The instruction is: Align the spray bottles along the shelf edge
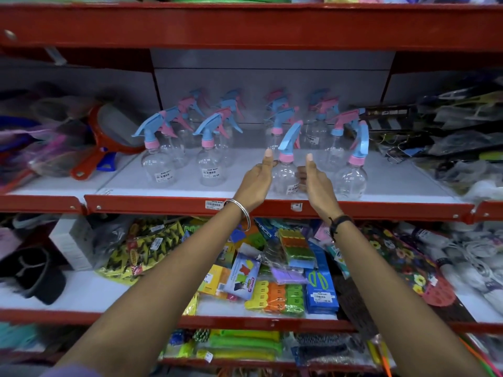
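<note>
So both hands flank a clear spray bottle (284, 175) at the shelf's (272, 206) front edge: left hand (254, 183) and right hand (315, 183), thumbs up. Whether the fingers actually clasp it, can't tell. I'd steady the round body, not the blue trigger. White shelf board, red rails, more sprayers (209, 148) behind, clothes pegs (275, 296) below.
</note>
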Demonstrator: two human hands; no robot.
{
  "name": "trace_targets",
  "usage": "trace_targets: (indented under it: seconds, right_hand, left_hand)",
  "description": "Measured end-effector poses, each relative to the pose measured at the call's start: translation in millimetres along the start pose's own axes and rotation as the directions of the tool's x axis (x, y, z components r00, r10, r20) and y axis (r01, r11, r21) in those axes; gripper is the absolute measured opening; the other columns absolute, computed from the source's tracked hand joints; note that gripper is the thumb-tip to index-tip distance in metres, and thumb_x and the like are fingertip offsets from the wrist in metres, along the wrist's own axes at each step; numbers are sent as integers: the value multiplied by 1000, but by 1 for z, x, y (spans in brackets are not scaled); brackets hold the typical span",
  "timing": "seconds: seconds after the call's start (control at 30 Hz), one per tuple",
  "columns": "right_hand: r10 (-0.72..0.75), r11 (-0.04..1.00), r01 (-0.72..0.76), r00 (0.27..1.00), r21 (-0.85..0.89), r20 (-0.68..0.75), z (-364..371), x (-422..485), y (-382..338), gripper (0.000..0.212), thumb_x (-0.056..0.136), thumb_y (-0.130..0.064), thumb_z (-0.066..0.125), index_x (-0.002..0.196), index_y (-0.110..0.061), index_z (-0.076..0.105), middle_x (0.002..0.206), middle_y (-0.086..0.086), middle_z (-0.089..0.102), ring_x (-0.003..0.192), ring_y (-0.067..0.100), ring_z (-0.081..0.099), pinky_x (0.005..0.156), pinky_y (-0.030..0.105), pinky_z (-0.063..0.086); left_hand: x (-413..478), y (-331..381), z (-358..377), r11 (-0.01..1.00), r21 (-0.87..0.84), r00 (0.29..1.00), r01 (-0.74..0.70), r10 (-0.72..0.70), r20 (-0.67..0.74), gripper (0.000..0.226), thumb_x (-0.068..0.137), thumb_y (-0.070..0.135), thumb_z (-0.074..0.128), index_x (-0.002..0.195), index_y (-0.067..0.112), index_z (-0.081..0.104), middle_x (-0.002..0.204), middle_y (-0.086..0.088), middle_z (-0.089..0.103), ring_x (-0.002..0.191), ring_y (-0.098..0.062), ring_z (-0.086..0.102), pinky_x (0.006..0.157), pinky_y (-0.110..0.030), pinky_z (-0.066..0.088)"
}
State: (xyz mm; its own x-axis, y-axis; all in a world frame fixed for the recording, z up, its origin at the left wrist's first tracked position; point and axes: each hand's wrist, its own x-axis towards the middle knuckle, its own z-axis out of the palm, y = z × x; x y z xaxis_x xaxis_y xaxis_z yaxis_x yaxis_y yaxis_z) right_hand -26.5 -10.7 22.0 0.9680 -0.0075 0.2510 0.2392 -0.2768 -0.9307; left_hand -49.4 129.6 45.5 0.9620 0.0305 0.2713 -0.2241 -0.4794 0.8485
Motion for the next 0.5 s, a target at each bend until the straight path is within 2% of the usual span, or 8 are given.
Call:
trace_targets:
  seconds: [0.03, 0.1, 0.13, 0.2, 0.23, 0.33, 0.43, 0.5]
  right_hand:
    - [-4, 1000, 4, 1000, 0, -6, 0, -3, 1, 70, 83, -75, 22, 90, -18, 62, 104, 17, 67, 99, 30, 62, 95, 52, 46]
    - [-4, 1000, 4, 1000, 15, 4, 2, -9, 3, 67, 83, -75, 22, 95, -23, 62, 110, 15, 66, 104, 28, 61, 98, 51, 45]
    - [-2, 1000, 2, 1000, 16, 13, 3, -12, 3, 68, 85, -74, 22, 103, -22, 62, 115, 15, 64, 107, 28, 59, 100, 50, 44]
    - [-4, 1000, 4, 1000, 6, -5, 5, -16, 4, 73, 90, -66, 22, 112, -6, 58, 122, 19, 60, 110, 30, 58, 98, 46, 44]
    - [-18, 1000, 18, 999, 6, -45, 6, -18, 5, 71, 94, -60, 23, 112, 0, 55, 122, 20, 59, 109, 29, 57, 94, 40, 45]
    - [-102, 994, 110, 971, 27, -218, 10, -26, 3, 55, 98, -47, 28, 103, 0, 57, 112, 12, 56, 104, 22, 55, 80, 20, 36]
    - [-156, 980, 186, 940, 70, -304, 25, -38, -6, 48, 98, -45, 29, 94, -6, 57, 107, 13, 58, 95, 16, 54, 82, 23, 39]
    - [-196, 967, 234, 939, 106, -284, 42, -46, -17, 42, 96, -47, 29, 94, -18, 59, 106, 10, 60, 97, 15, 56, 85, 27, 43]
  left_hand:
    - [-2, -1, 0, 1000, -1, 1000, -6, 6, -3, 68, 96, 51, 7, 131, 18, 54, 46, 3, 36, 44, -4, 39, 51, -21, 32]
    - [-7, -2, 1, 999, -34, 1000, -25, 25, -1, 67, 95, 52, 8, 131, 19, 54, 61, -4, 53, 61, -8, 50, 70, -29, 43]
    - [-8, -4, 0, 998, -60, 999, -33, 33, 3, 67, 95, 53, 9, 131, 19, 53, 82, -12, 63, 79, -14, 59, 85, -34, 45]
    - [-9, -9, 0, 994, -103, 1000, -18, 19, 4, 68, 93, 57, 11, 129, 20, 55, 126, -13, 60, 114, -24, 56, 104, -42, 39]
    - [-10, -11, 0, 994, -109, 1000, -11, 10, -6, 68, 93, 59, 13, 124, 19, 58, 129, -11, 58, 117, -24, 54, 106, -44, 38]
    - [-15, -18, -4, 987, -162, 993, -9, -10, -114, 61, 91, 60, 19, 109, 19, 60, 115, -8, 61, 108, -22, 57, 101, -46, 42]
    - [-18, -36, -17, 966, -259, 964, -29, -42, -263, 51, 92, 56, 25, 104, 20, 60, 116, -4, 61, 109, -20, 56, 100, -43, 42]
    - [-18, -46, -31, 960, -277, 934, -49, -54, -352, 48, 94, 52, 26, 102, 19, 60, 112, -3, 60, 106, -16, 55, 98, -38, 42]
